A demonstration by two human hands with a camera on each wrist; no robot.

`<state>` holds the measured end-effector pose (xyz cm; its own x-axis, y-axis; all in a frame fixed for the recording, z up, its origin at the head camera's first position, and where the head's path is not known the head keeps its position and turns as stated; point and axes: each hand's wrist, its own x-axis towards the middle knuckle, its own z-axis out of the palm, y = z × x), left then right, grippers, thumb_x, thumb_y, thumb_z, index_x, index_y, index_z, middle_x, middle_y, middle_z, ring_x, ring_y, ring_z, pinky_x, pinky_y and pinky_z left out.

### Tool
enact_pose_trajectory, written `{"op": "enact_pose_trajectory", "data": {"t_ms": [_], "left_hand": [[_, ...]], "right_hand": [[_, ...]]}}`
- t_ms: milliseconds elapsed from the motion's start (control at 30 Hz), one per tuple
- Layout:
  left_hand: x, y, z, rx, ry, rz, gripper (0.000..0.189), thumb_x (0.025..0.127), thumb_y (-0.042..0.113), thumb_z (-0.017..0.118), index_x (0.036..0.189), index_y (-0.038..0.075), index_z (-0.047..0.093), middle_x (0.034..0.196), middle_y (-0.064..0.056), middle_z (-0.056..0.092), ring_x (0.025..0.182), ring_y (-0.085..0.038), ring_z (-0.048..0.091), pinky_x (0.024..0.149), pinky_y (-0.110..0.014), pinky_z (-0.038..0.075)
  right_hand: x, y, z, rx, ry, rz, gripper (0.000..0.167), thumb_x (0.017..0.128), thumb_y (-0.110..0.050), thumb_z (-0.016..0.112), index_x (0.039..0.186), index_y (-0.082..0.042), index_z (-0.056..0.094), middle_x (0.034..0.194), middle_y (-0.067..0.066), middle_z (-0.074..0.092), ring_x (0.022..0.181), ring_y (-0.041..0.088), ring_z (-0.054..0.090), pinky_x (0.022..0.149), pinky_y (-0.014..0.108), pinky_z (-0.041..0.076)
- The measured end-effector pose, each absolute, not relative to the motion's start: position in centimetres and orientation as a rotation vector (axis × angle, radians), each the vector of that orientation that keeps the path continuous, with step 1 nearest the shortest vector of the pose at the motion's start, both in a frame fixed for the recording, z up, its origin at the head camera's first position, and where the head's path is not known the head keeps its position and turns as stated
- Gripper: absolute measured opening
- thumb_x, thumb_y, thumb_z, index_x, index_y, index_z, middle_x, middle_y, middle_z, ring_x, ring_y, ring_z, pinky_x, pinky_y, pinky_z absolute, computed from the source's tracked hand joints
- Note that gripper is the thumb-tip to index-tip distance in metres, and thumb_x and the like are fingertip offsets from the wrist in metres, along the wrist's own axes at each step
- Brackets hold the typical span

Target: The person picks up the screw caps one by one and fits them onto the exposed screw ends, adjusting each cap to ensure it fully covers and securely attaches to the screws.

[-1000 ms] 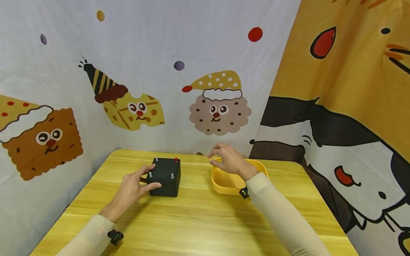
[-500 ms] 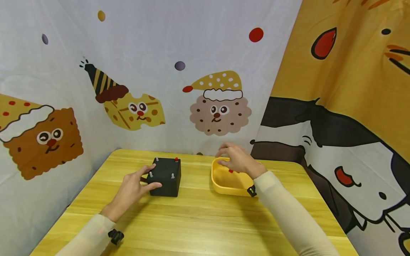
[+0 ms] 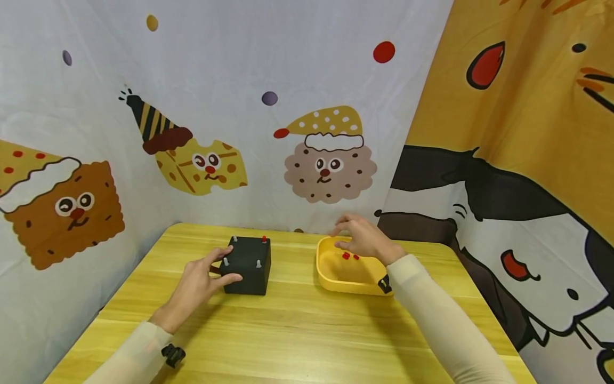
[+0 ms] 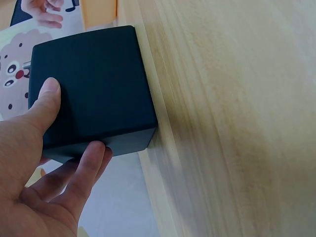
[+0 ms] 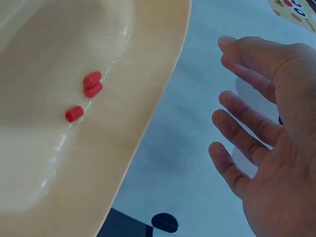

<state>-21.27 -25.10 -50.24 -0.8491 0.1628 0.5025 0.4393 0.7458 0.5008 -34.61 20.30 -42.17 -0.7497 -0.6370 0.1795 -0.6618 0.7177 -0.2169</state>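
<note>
My left hand [image 3: 196, 285] holds a black box [image 3: 245, 269] at its left side, thumb on the near face and fingers at the side and top edge. Short grey pegs [image 3: 226, 262] stand up from the box top, and a small red cap [image 3: 264, 239] sits on the far right one. Over the far part of a yellow bin [image 3: 336, 285] hovers my right hand [image 3: 362, 239], its fingers loosely bent with nothing between them, as the right wrist view [image 5: 276, 143] also shows. Inside the bin lie three small red cylindrical caps [image 5: 74, 114], two of them touching.
The box and the bin stand apart on a wood-grain table [image 3: 288, 330]. A white cartoon-print curtain [image 3: 216, 64] hangs close behind the table's far edge, with a yellow printed one [image 3: 518, 106] to the right.
My right hand has shifted right above the bin, and red caps have come into view on the bin's floor. The left hand and the box have stayed in place.
</note>
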Motion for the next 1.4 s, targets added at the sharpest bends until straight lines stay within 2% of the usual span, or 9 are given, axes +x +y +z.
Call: {"op": "enact_pose_trajectory", "data": {"t_ms": [300,633,900,1400], "left_hand": [[-21.0,-25.0,-50.0,-0.451,-2.513,-0.854,0.074,0.090,0.029,0.102,0.153,0.007,0.072,0.145,-0.027,0.080,0.098,-0.040,0.089,0.078,-0.047,0.075],[-21.1,-24.9,-50.3,-0.448,-2.523,-0.873,0.071,0.091,0.030,0.101,0.152,0.007,0.072,0.144,-0.029,0.080,0.096,-0.039,0.089,0.077,-0.044,0.075],[-21.2,-25.0,-50.2,-0.447,-2.511,-0.861,0.073,0.091,0.030,0.102,0.153,0.007,0.072,0.144,-0.029,0.080,0.098,-0.040,0.089,0.079,-0.050,0.076],[-21.3,-24.9,-50.1,-0.434,-2.529,-0.838,0.074,0.091,0.031,0.102,0.154,0.007,0.072,0.146,-0.029,0.079,0.101,-0.042,0.089,0.079,-0.052,0.075]], "right_hand": [[-35.4,21.5,-42.9,1.095,-2.864,0.370,0.023,0.105,-0.021,0.092,0.126,-0.014,0.090,0.145,0.013,0.074,0.132,0.036,0.072,0.114,0.059,0.065],[-36.1,22.3,-43.3,1.179,-2.911,0.309,0.026,0.102,-0.018,0.093,0.127,-0.014,0.090,0.145,0.013,0.074,0.133,0.036,0.070,0.117,0.059,0.064],[-36.9,22.9,-43.8,1.223,-2.917,0.308,0.029,0.101,-0.015,0.094,0.130,-0.012,0.090,0.143,0.012,0.072,0.132,0.036,0.070,0.117,0.058,0.064],[-38.2,23.4,-45.1,1.279,-2.933,0.294,0.027,0.100,-0.009,0.094,0.126,-0.013,0.091,0.146,0.017,0.071,0.134,0.039,0.070,0.120,0.059,0.062]]}}
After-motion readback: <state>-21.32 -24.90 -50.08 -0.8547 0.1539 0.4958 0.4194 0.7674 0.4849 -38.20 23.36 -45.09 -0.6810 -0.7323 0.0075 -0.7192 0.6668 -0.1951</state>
